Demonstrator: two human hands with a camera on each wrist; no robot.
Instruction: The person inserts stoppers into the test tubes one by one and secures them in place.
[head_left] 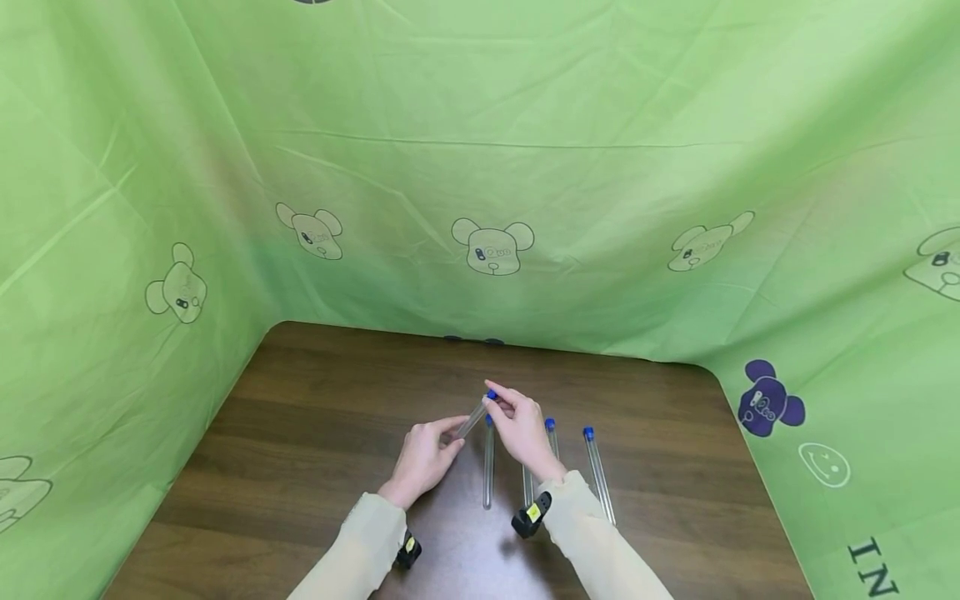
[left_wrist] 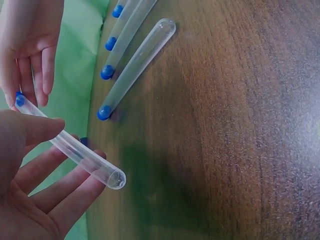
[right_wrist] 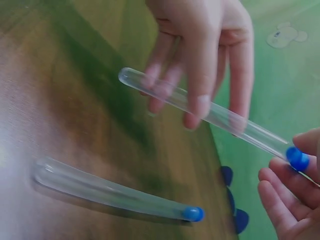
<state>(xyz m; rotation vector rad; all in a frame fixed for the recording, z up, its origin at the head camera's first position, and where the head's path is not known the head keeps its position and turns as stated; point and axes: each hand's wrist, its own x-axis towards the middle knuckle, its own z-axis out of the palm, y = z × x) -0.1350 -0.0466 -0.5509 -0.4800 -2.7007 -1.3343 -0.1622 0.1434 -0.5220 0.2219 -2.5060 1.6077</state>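
Observation:
A clear test tube with a blue cap (head_left: 472, 417) is held above the table between the two hands, slanting up toward the cap. The left hand (head_left: 423, 457) grips its body, thumb (left_wrist: 42, 127) on one side and fingers beneath; the rounded end (left_wrist: 116, 179) points away from the cap. At the other end, the right hand (head_left: 525, 429) pinches the blue cap (right_wrist: 297, 158) between thumb and fingers. Below the hands, another capped test tube (head_left: 488, 467) lies on the table, also seen as a capped tube (right_wrist: 115, 192) in the right wrist view.
Further capped test tubes lie to the right, including one tube (head_left: 598, 475) near the right forearm, which partly covers the others. The brown wooden table (head_left: 315, 400) has green printed cloth (head_left: 487, 183) hanging behind and on both sides.

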